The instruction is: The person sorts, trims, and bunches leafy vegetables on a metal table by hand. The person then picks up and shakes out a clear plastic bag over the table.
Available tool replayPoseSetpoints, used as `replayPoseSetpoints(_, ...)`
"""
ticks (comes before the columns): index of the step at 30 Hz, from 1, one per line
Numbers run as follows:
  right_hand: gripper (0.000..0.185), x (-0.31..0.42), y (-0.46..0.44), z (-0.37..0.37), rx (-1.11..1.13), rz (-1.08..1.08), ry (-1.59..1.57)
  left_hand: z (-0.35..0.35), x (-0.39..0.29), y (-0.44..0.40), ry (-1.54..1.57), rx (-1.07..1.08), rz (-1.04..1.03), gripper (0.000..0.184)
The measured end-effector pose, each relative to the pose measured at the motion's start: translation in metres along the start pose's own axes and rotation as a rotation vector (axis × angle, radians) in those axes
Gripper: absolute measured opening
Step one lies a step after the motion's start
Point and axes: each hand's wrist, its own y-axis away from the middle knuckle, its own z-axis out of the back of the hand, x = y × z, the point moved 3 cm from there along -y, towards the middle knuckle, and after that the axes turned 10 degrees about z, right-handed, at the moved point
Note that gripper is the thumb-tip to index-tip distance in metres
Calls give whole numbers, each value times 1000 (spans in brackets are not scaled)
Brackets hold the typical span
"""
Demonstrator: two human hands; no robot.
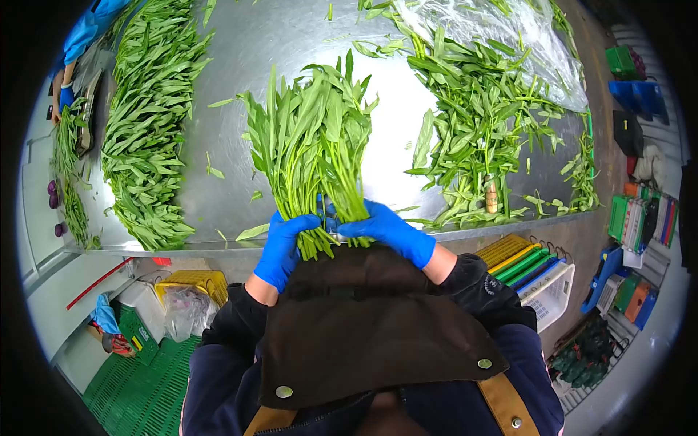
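Observation:
In front of my chest, over the near edge of the metal table, I hold a bunch of water spinach (309,138) upright, leaves pointing away from me. My blue-gloved left hand (280,243) is closed round the stems on its left side. Wrapped round the stems on the right side is my right hand (392,231), also in a blue glove. The stems part slightly between the two hands, and the cut ends stick out below toward my apron. Some of the fingers are hidden behind the stems.
A long row of stacked water spinach (149,116) lies left on the metal table (225,145). To the right is a loose pile (480,123) beside clear plastic film (523,43). Crates (549,291) stand below the table edge. At far left, another person's gloved hand (66,97) shows.

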Motion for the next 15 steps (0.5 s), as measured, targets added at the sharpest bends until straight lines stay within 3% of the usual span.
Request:
replayPoseSetpoints(6, 48, 31, 18, -27, -87, 19, 267, -27, -11, 38, -62, 43, -60, 50)
replayPoseSetpoints(8, 43, 52, 32, -40, -52, 377, 429, -25, -12, 47, -85, 94, -44, 49)
replayPoseSetpoints(9, 38, 43, 33, -37, -91, 258, 179, -25, -14, 43, -62, 67, -87, 48)
replayPoseSetpoints(10, 38, 31, 22, -19, -89, 268, 183, -24, -15, 38, -40, 43, -134, 46)
replayPoseSetpoints(12, 35, -10, -2, 28, -295, -137, 103, 13, -10, -8, 33, -15, 34, 43)
replayPoseSetpoints(15, 34, 84, 21, -5, -287, 122, 100, -20, -69, 36, -79, -32, -260, 42)
